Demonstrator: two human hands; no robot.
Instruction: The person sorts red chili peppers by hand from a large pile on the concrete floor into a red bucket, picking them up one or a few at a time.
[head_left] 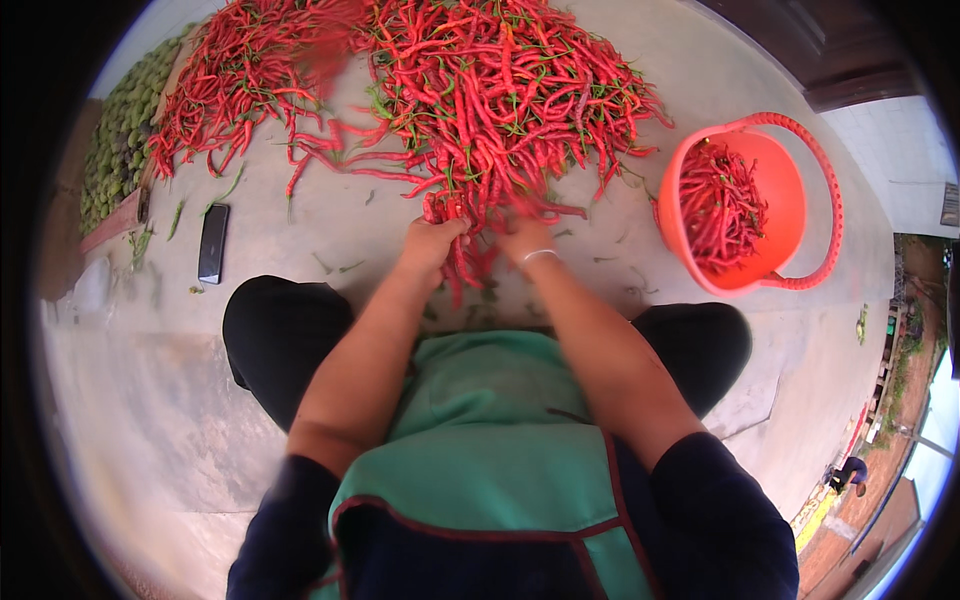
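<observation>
A large pile of long red chili peppers (500, 90) with green stems lies on the floor in front of me. At its near edge my left hand (435, 243) is closed around a small bunch of chili peppers (457, 215), its thumb across them and their tips hanging down. Close beside it on the right is my right hand (524, 238), a white band at its wrist, touching or nearly touching the nearest peppers. Motion smears its fingers, so whether it grips any pepper cannot be told.
An orange-red basket (790, 215) with a raised handle stands to the right, partly filled with chili peppers. A second pepper heap (235, 95) spreads at the far left. Beyond it lie green fruits (125, 130). A dark phone (213, 243) rests on the floor. Another person (850, 475) is far right.
</observation>
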